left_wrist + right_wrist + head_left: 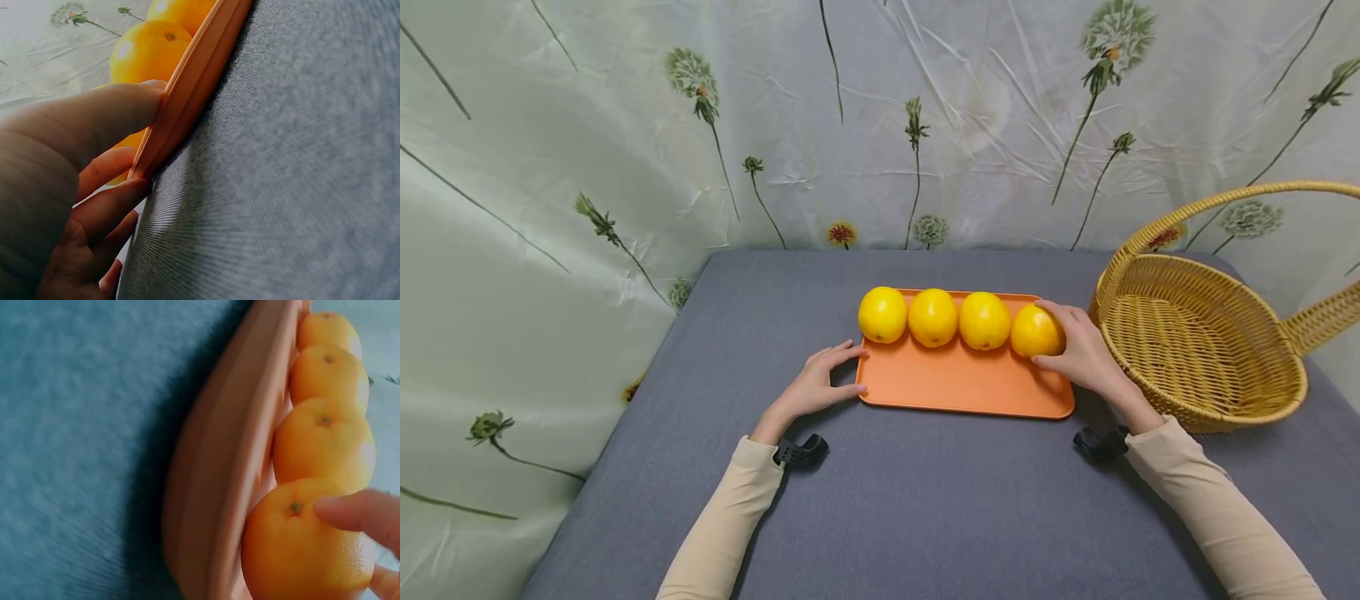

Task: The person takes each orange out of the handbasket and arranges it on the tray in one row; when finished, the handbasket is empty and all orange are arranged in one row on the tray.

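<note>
On the grey table: an orange tray (962,387) is lying in the middle, with a wicker basket (1206,342) sitting just beside it on the right.
Tray: it is carrying four oranges in a row along its far edge, each touching the next.
Right hand (1086,350): it is cupping the rightmost orange (1033,332), fingers curling over the top and thumb pressing the near side; the right wrist view is showing a fingertip (350,512) resting next to the stem end.
Rightmost orange: it is sitting on the tray at its far right corner, touching the neighbouring orange (984,321).
Left hand (820,385): it is resting on the table at the tray's left edge, fingers spread and relaxed, tips touching the rim (187,100), gripping nothing.
Other oranges: two more (932,317) (882,314) are lying to the left, untouched.
Backdrop: a pale cloth printed with dandelions (692,79) is hanging behind the table.
</note>
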### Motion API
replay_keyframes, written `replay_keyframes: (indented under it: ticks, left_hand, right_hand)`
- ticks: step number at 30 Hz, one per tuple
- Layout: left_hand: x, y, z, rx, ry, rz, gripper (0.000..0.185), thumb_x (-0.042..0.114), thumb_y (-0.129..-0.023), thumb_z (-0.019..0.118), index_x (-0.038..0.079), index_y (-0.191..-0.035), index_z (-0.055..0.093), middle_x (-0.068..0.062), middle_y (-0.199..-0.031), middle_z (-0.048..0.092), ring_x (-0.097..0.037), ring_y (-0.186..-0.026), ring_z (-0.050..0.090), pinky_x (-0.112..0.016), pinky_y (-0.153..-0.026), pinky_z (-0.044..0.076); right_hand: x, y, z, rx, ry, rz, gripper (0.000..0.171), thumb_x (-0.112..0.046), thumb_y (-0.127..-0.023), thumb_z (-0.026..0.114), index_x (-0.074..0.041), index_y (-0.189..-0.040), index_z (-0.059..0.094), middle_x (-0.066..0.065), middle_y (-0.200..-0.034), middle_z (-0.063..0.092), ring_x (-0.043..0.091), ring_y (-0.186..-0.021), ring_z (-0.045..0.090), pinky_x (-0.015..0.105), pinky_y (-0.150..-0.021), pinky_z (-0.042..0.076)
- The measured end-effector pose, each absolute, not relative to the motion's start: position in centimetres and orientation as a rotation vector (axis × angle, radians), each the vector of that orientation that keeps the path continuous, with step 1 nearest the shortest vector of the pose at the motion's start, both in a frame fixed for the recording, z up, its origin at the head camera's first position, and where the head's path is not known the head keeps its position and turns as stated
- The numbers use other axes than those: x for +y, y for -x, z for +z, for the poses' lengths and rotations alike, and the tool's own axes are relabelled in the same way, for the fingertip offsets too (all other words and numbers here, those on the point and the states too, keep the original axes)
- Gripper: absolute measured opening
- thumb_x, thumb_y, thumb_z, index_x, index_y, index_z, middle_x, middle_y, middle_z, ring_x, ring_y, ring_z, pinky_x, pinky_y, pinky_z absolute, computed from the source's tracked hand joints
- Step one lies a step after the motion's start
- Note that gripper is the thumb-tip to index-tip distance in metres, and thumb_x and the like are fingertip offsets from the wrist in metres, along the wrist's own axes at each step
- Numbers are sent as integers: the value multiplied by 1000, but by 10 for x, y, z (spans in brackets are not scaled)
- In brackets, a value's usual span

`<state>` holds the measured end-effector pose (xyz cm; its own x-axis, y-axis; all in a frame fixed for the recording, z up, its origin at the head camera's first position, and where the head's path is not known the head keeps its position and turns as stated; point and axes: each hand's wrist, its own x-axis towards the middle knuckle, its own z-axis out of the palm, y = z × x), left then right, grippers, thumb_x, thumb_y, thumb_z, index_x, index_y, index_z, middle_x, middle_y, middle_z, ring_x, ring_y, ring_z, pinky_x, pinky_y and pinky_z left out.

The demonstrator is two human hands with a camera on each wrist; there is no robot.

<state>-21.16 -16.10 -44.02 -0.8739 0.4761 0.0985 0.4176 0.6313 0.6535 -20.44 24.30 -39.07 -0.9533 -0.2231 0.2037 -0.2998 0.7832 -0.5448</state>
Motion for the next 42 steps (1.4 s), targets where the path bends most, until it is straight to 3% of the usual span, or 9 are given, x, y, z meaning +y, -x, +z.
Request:
replay_keyframes:
  ticks: [18,33,39,42]
  left_hand:
    - [-165,205,-448,2743,-762,1100,60,29,-80,73,12,-134,53,-16,-144,45,-36,-139,34,-61,-111,22]
    - [-179,213,-447,2738,-786,1119,56,27,-83,70,12,-134,52,-16,-144,46,-37,-138,35,-59,-111,25]
    - [-187,225,-425,2665,-735,1245,47,23,-93,58,7,-136,49,-13,-140,51,-31,-134,43,-51,-110,33]
    - [-188,238,-400,2734,-685,1248,47,24,-95,55,8,-138,47,-11,-141,50,-28,-134,43,-49,-111,34]
  right_hand:
    - [247,213,-410,-2869,-427,1146,88,-15,-78,69,-4,-149,17,34,-143,29,49,-126,32,63,-94,33]
    - [240,220,-402,-2846,-456,1189,90,-16,-80,71,-4,-149,15,35,-146,21,51,-133,22,66,-102,25]
    - [233,213,-379,-2839,-544,1016,81,-15,-84,68,-7,-149,20,35,-150,7,55,-139,6,75,-100,16]
    - [225,219,-356,-2838,-607,914,76,-14,-86,66,-7,-148,23,35,-151,9,54,-140,3,75,-102,13]
